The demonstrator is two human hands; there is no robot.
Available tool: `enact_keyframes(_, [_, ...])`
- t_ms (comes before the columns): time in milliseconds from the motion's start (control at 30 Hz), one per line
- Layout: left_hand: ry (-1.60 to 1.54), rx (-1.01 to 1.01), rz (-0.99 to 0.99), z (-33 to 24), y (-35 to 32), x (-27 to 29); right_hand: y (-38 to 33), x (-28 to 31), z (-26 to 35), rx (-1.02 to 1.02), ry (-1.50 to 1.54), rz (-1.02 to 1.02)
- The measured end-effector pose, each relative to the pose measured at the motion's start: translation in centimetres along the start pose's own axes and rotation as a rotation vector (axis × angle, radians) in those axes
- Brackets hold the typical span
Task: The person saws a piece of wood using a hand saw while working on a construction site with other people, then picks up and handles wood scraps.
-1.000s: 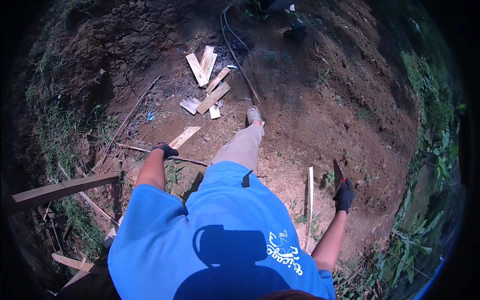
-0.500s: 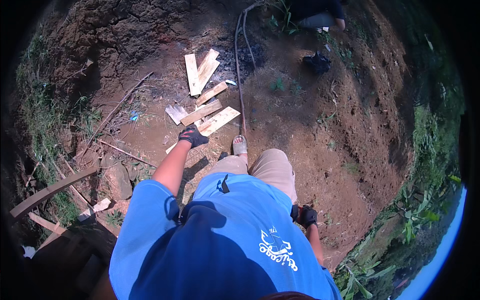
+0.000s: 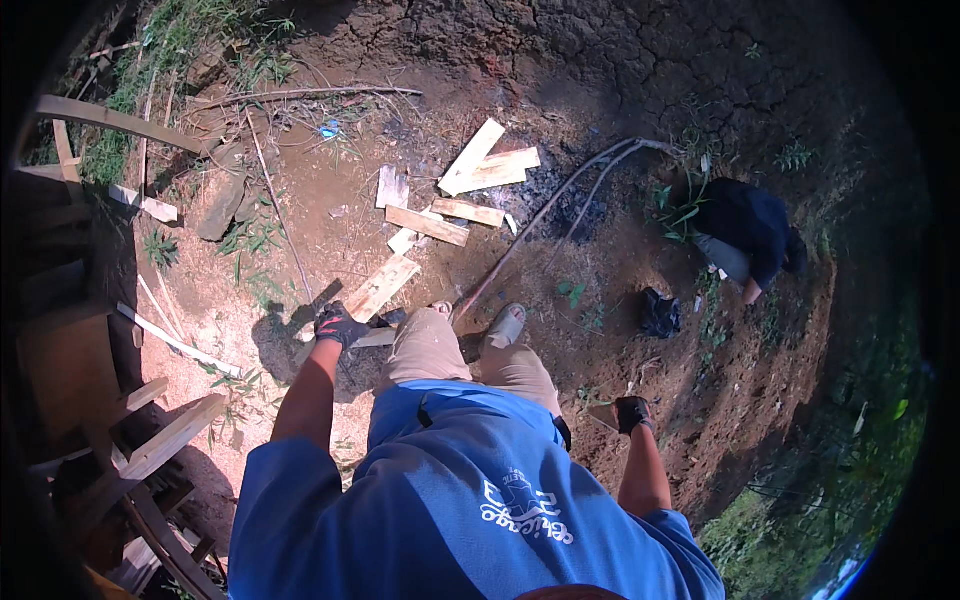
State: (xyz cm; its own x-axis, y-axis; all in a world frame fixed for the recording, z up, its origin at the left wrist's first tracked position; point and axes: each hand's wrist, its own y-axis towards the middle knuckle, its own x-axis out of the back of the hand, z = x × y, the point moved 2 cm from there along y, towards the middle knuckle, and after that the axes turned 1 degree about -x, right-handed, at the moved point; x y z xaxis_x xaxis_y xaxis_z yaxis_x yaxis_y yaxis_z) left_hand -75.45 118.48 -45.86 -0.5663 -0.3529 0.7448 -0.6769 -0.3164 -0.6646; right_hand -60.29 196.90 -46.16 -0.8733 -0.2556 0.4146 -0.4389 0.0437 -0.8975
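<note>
Reaching down toward bare reddish dirt, the person's gloved left hand point(image 3: 338, 324) hovers at the near end of a short wooden plank point(image 3: 380, 287) that lies flat and angled away from them. The fingers look curled at or just over the plank's end; whether they have closed on it cannot be told. The plank looks stiff, dry and light enough for one hand, with rough sawn edges, so a hold across its width near the end would seem surest.

The gloved right hand point(image 3: 632, 412) hangs well apart, by the hip, closed on a small flat tool point(image 3: 604, 416), possibly a trowel.

The person's two shoes point(image 3: 505, 325) stand just beside the plank. Beyond it, more wood offcuts point(image 3: 470, 190) lie scattered, some overlapping. A long thin branch point(image 3: 545, 215) runs from near the shoes up toward the top right. A black bag point(image 3: 660, 312) sits on the dirt to the right, and past it another person point(image 3: 745, 228) in dark clothes crouches. Longer timbers point(image 3: 170, 440) are piled along the left edge.
</note>
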Motion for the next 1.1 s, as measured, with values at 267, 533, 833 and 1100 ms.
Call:
enact_keyframes(267, [-0.089,0.058,-0.350,-0.9,-4.8,-4.8,3.7,31.9,5.9,0.160,0.583,-0.503])
enact_keyframes(533, [0.020,-0.174,-0.606,-7.2,12.4,-11.6,26.5,29.7,12.1,0.674,0.847,-0.476])
enact_keyframes(833, [0.204,-0.348,-0.781,-9.1,30.8,-13.3,58.2,20.9,22.9,0.565,0.854,-0.113])
enact_keyframes(1100, [-0.477,-0.107,-0.530,-10.3,32.8,-8.8,64.8,25.2,41.9,0.418,0.152,-0.795])
